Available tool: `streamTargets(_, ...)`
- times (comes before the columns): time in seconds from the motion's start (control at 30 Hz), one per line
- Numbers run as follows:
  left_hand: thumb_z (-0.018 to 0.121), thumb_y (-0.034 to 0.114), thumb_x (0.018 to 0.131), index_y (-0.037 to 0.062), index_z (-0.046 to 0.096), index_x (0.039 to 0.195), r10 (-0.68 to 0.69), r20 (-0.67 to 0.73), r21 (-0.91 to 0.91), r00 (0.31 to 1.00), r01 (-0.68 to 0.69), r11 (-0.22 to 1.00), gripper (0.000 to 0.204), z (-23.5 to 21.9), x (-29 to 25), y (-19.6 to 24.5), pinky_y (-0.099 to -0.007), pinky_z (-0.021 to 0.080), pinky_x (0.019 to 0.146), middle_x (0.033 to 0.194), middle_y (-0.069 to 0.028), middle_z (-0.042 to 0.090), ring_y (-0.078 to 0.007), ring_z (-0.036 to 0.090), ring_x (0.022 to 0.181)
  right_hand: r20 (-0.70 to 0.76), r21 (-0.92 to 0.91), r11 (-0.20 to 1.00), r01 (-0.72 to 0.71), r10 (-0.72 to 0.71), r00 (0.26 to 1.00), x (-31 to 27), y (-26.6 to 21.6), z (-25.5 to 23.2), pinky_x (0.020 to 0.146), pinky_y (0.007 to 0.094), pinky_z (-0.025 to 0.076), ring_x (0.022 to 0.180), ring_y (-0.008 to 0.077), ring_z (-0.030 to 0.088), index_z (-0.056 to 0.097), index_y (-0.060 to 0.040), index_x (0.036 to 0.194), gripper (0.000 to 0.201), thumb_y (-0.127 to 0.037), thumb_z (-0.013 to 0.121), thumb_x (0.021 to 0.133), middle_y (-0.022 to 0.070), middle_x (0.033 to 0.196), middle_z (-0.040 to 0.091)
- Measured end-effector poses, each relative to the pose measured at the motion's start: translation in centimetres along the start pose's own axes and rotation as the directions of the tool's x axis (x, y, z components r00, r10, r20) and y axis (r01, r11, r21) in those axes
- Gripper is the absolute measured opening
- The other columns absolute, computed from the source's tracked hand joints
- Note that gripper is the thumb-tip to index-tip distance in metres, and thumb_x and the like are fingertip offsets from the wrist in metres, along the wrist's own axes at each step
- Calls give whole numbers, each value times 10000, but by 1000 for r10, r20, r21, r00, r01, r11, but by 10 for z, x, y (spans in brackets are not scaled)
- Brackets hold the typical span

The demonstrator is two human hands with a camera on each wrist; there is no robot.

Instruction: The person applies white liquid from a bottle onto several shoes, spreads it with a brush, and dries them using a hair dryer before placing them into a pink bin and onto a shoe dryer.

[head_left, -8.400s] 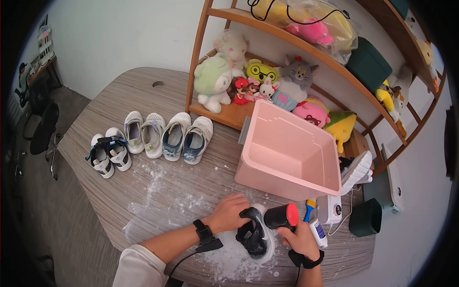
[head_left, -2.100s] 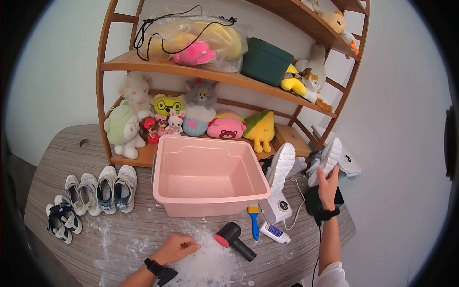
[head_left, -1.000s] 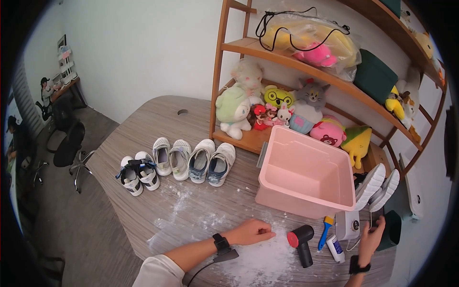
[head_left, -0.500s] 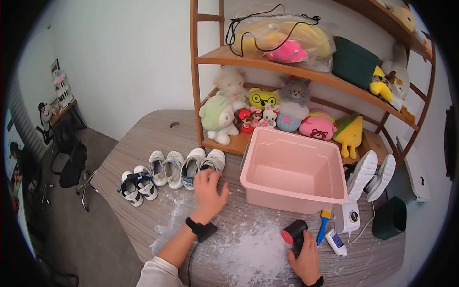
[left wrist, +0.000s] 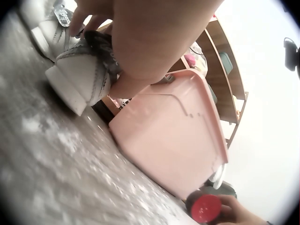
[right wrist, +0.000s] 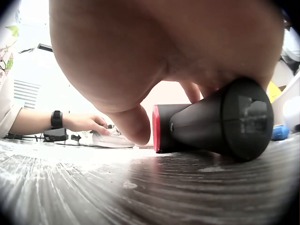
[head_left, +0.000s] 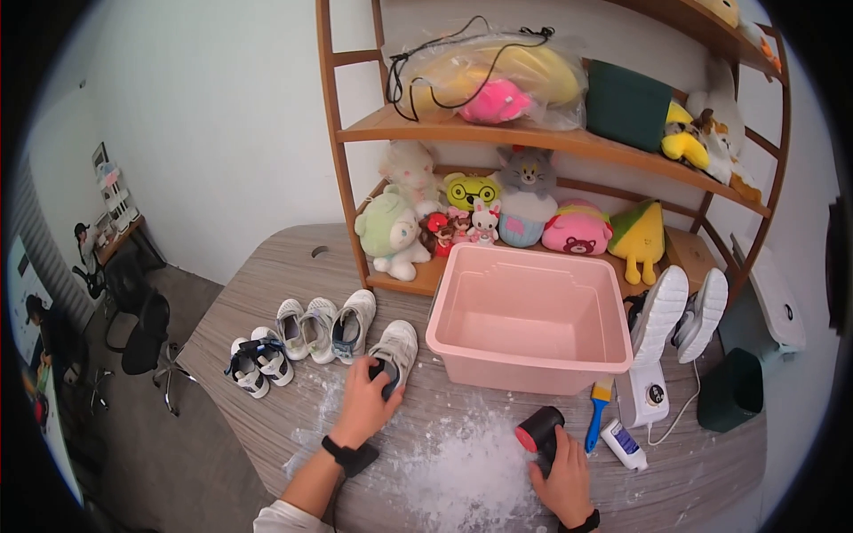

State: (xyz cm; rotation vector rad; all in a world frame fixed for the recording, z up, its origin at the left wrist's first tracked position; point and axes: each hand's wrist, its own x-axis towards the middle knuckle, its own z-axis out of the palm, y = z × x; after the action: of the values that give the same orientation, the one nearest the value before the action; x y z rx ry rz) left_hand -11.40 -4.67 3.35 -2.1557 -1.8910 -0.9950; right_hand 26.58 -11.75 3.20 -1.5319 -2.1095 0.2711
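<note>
My left hand (head_left: 364,404) grips the heel of a white shoe (head_left: 400,345), which stands apart from the row, toe away from me. Its fingers and thumb are on either side of the heel in the left wrist view, where the shoe's pale back (left wrist: 79,77) shows low over the table. My right hand (head_left: 566,480) is around the handle of a black handheld device with a red end (head_left: 542,429). The device (right wrist: 211,124) lies on the table under the palm in the right wrist view, with the thumb on the near side and fingertips behind.
Several shoes (head_left: 311,329) stand at the left. White powder (head_left: 466,466) covers the middle front. A pink bin (head_left: 533,366) stands behind it; a brush (head_left: 595,422), a white bottle (head_left: 625,446) and two upright shoes on a white appliance (head_left: 641,400) are at the right.
My right hand has left the upright shoes and come to the black device. My left hand has moved from the powder to the white shoe, which is now nearer me, out of its row.
</note>
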Motion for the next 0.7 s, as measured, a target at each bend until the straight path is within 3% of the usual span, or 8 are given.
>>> streamTargets(0.07,810,139,807,-28,674,914,-45,75,-232,996,61,971,241,-11,-19,8,-493,458,1025,1190,-252,547,-459,505,1204,19,7,1000,-17,17,1000,1,1,-1,1009,510,459,1170,475,541,374,82,1474,844,-205,796,803,298,1297,549)
streamTargets(0.2,813,130,799,-27,662,931,-19,194,-287,981,76,955,255,-41,-42,18,-457,505,968,1227,-225,559,-428,572,1158,-3,30,1000,-10,10,1000,0,7,3,1001,509,462,1167,465,543,373,82,1475,815,-172,776,813,295,1297,552)
streamTargets(0.27,806,121,794,-11,655,926,31,154,-264,988,11,964,240,-50,-45,26,-434,546,897,1229,-184,579,-401,618,1107,2,17,1000,-14,14,1000,0,9,4,977,510,470,1151,464,552,367,81,1479,778,-97,742,822,301,1292,554)
streamTargets(0.33,796,108,792,6,641,909,65,269,-340,961,32,940,220,-57,-46,35,-428,570,843,1202,-155,596,-384,631,1111,20,40,997,-66,66,998,1,8,0,966,514,471,1135,470,558,363,81,1481,761,-56,721,823,304,1278,561)
streamTargets(0.37,785,93,792,15,625,907,190,225,-358,956,-100,928,213,-53,-45,35,-421,585,796,1177,-134,601,-366,642,1116,35,62,991,-119,117,993,1,8,-2,955,518,473,1119,476,565,359,81,1483,747,-15,699,825,307,1263,567)
streamTargets(0.5,767,69,787,8,603,902,301,282,-481,911,-138,866,209,-38,-36,53,-433,565,896,1173,-141,589,-377,630,1153,-65,3,991,-135,135,989,-1,19,-3,912,522,470,1023,451,583,355,75,1494,768,-9,703,814,286,1170,598)
streamTargets(0.6,764,67,787,-1,593,897,382,247,-530,891,-206,823,215,-17,-22,69,-431,547,941,1176,-152,580,-380,617,1180,-109,-10,965,-261,259,960,-2,23,-9,904,522,471,1005,453,583,353,74,1494,762,-2,693,817,273,1130,598)
streamTargets(0.7,756,63,778,-6,574,889,431,269,-610,861,-194,768,224,4,-1,78,-435,537,894,1167,-163,550,-393,609,1083,-145,-64,944,-325,313,939,-3,27,-17,903,524,470,1016,448,572,351,67,1497,780,-12,708,808,258,1110,595)
